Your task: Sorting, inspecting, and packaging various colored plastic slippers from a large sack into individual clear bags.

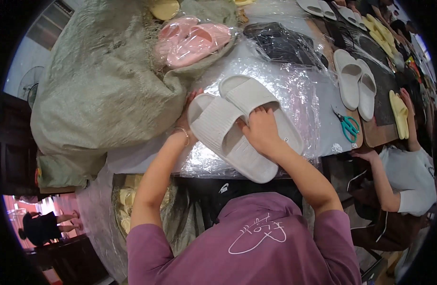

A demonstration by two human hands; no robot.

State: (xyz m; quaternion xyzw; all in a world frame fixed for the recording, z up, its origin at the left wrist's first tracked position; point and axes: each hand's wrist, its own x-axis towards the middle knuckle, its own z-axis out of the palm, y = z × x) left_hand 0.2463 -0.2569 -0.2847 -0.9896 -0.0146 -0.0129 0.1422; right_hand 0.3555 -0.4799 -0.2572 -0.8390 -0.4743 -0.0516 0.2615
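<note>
A pair of light grey slide slippers (251, 159) lies side by side on clear plastic film (199, 159). My right hand (263, 128) is closed on the pair where the two meet, its fingers in the right slipper's opening and its thumb in the left one's. Beside the toe of the left slipper, my left hand (191, 114) reaches up with its fingers stretched out. That slipper hides part of the hand, and I cannot tell whether it also touches the film.
A large green woven sack (109, 95) bulges at the left, with wrapped pink slippers (195, 40) by its mouth. Black wrapped slippers (289, 45) lie behind. Teal-handled scissors (349, 128), white slippers (355, 83) and a co-worker's hand (408, 102) at yellow slippers (399, 114) are on the right.
</note>
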